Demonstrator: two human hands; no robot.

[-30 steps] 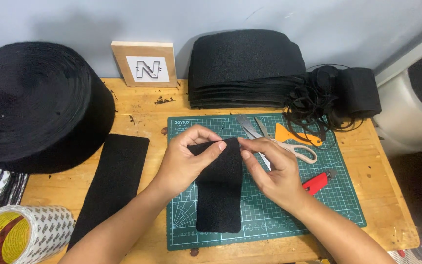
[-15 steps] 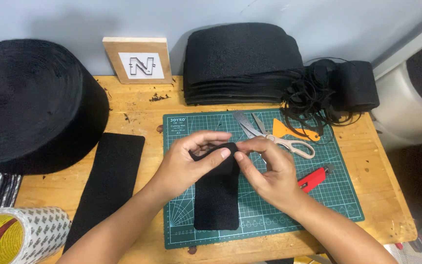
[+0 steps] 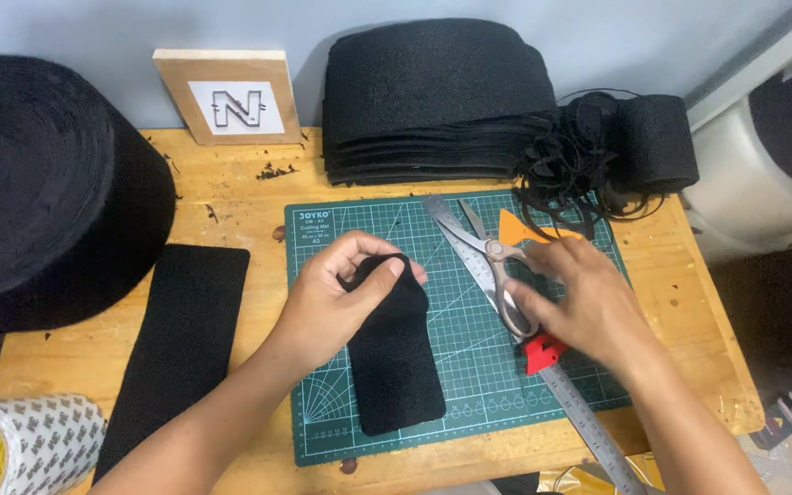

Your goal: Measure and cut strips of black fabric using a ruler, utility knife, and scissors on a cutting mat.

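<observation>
A black felt strip (image 3: pixel 400 367) lies lengthwise on the green cutting mat (image 3: pixel 350 238). My left hand (image 3: pixel 341 298) pinches its folded upper end between thumb and fingers. My right hand (image 3: pixel 584 298) has left the strip and rests over the scissors (image 3: pixel 492 261), fingers on the handles beside the metal ruler (image 3: pixel 543 367). A red cutter (image 3: pixel 539 353) peeks out under that hand, and an orange triangular piece (image 3: pixel 517 226) lies just beyond it.
A second black strip (image 3: pixel 181 339) lies left of the mat. A large black felt roll (image 3: pixel 43 183) fills the left side. Stacked black felt (image 3: pixel 433 101), tangled black cord (image 3: pixel 570 174), a wooden letter plaque (image 3: pixel 231 96) stand at the back. A tape roll (image 3: pixel 20 445) sits lower left.
My right hand let go of the strip's top and moved right onto the scissors. My left hand keeps pinching the strip's folded end.
</observation>
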